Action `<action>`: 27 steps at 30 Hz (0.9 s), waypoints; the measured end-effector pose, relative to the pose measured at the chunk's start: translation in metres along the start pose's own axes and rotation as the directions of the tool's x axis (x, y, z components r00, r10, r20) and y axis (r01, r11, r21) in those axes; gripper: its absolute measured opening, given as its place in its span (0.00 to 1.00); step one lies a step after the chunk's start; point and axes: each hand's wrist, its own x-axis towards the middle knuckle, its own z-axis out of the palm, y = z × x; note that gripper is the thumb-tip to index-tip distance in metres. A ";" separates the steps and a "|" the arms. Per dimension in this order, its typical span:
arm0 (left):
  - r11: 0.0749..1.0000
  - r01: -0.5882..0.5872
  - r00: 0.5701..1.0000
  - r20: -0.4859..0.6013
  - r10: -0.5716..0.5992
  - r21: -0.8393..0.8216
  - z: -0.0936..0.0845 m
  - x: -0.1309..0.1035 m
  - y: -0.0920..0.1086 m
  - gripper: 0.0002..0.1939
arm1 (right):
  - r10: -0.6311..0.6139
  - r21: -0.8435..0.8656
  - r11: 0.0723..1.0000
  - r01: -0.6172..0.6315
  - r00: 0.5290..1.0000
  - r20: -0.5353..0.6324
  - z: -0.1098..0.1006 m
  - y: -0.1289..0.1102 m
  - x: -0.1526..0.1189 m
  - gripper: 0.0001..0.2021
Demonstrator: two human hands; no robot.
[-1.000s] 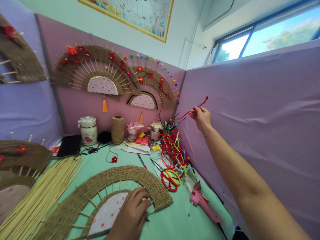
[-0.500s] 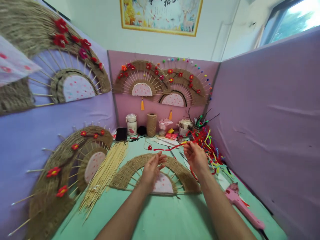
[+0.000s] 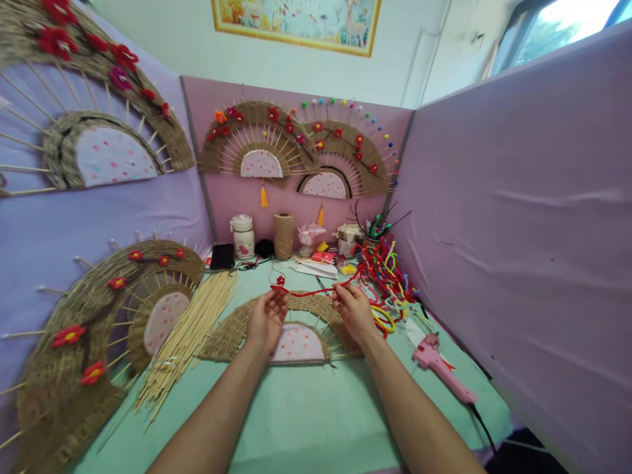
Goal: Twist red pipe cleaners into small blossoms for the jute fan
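Observation:
A fuzzy red pipe cleaner (image 3: 310, 293) stretches between my two hands above the woven fan. My right hand (image 3: 353, 308) pinches it between thumb and fingertips, and its tail runs on up to the right. At the other end, the fingertips of my left hand (image 3: 269, 320) are closed on the stem, palm partly turned up. Just behind that end lies a small red flower (image 3: 280, 280). Below my hands, the half-round twine fan (image 3: 230, 336) lies flat, its white dotted centre (image 3: 299, 343) partly covered by my left hand.
A bundle of thin sticks (image 3: 190, 339) lies left, beside a leaning decorated fan (image 3: 37, 395). On the right are a pink glue gun (image 3: 444, 372) with its cord, a yellow ring (image 3: 385, 319) and tangled coloured pipe cleaners (image 3: 380, 266). A twine spool (image 3: 283, 237) and white jar (image 3: 243, 238) stand behind.
My left hand has moved up to the free end of the red pipe cleaner and closed on it. My right hand has come lower with the stem. The whole view has shifted.

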 end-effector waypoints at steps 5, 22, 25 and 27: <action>0.999 -0.045 0.999 0.020 0.045 0.029 0.003 -0.001 0.003 0.05 | -0.008 -0.090 0.996 0.009 1.000 0.008 -0.003 0.005 0.000 0.11; 0.995 -0.086 0.995 -0.043 0.089 0.058 -0.006 0.018 0.002 0.08 | -0.164 0.084 0.979 0.186 0.962 -0.217 0.000 0.002 0.007 0.11; 0.999 -0.045 0.998 -0.046 0.044 -0.012 -0.005 0.018 0.006 0.09 | -0.141 0.082 0.984 0.160 0.969 -0.203 -0.001 0.001 0.006 0.13; 0.998 -0.016 0.998 -0.057 0.012 -0.065 -0.003 0.017 0.009 0.10 | -0.135 0.074 0.985 0.153 0.969 -0.209 -0.001 0.001 0.006 0.14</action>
